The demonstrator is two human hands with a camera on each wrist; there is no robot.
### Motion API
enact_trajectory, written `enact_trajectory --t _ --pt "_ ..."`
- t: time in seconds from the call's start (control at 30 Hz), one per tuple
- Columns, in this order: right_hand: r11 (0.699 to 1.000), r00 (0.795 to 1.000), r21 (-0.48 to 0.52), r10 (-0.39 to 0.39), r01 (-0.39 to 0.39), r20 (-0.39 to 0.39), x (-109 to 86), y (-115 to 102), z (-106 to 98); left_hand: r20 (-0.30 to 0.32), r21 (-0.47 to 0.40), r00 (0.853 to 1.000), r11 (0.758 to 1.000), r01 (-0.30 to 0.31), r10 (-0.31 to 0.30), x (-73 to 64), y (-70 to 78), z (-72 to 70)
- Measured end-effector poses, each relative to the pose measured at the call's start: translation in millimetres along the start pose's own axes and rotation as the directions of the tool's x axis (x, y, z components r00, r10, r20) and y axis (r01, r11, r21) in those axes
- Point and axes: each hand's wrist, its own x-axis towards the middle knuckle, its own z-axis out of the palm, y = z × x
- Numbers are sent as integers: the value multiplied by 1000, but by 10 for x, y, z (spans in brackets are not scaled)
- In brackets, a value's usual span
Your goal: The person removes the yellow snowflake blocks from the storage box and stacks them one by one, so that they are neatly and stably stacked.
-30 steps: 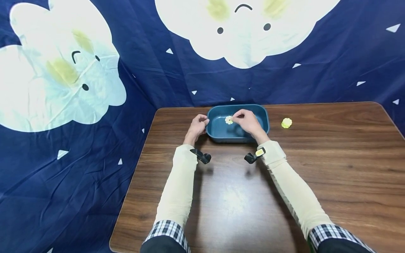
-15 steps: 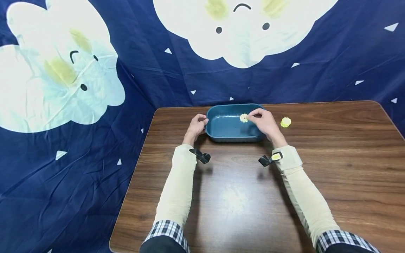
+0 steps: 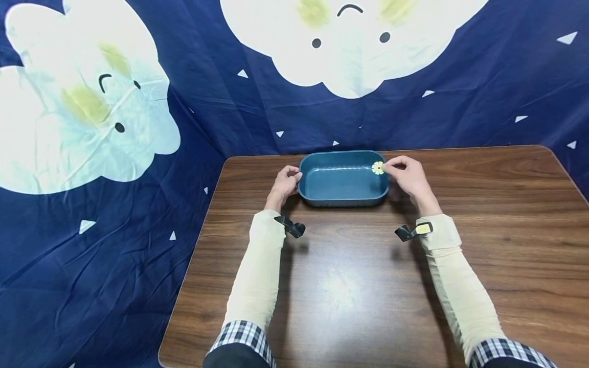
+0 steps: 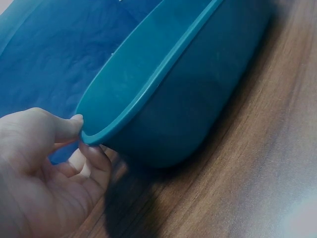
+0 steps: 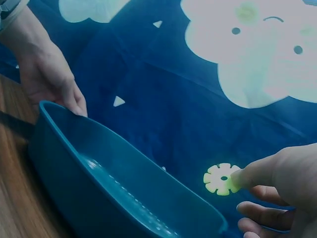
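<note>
A teal rectangular tub (image 3: 342, 185) with rounded corners stands on the table against the back cloth. My left hand (image 3: 285, 185) pinches the rim at its left end; in the left wrist view the thumb lies on the rim (image 4: 143, 94) with fingers beneath. Between thumb and fingertip my right hand (image 3: 411, 179) pinches a yellow snowflake disc (image 5: 222, 179), a flat plastic round with notched edges and a centre hole. In the head view the disc is seen over the tub's right end.
The brown wood-grain table (image 3: 340, 286) extends to the front and right. A dark blue cloth (image 3: 257, 117) printed with white clouds hangs along the back and left. Both wrists carry small black cameras (image 3: 294, 228).
My right hand has carried the snowflake disc from above the tub's middle to its right end. It now covers the spot where a yellow-green piece lay. The left hand keeps its grip.
</note>
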Motion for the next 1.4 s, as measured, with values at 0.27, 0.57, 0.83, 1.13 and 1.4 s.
enact_trajectory --t 0.27,0.57,0.83,1.13,1.4 --pt "999 996 12 41 -41 -84 -5 180 -224 -2 1 1000 1000 6 -6 5 -2 0" --pt "996 979 10 89 -89 -181 26 369 -459 -8 -1 1000 1000 8 -8 13 15 -9" --pt "986 965 22 166 -165 -204 98 545 -589 -8 3 1000 1000 17 -17 12 12 -5" --pt "966 960 -92 226 -243 -163 186 608 -633 -13 11 1000 1000 13 -12 26 -15 4" --pt "947 957 -153 268 -282 -106 241 628 -621 -12 1 1000 1000 7 -7 28 -16 10"
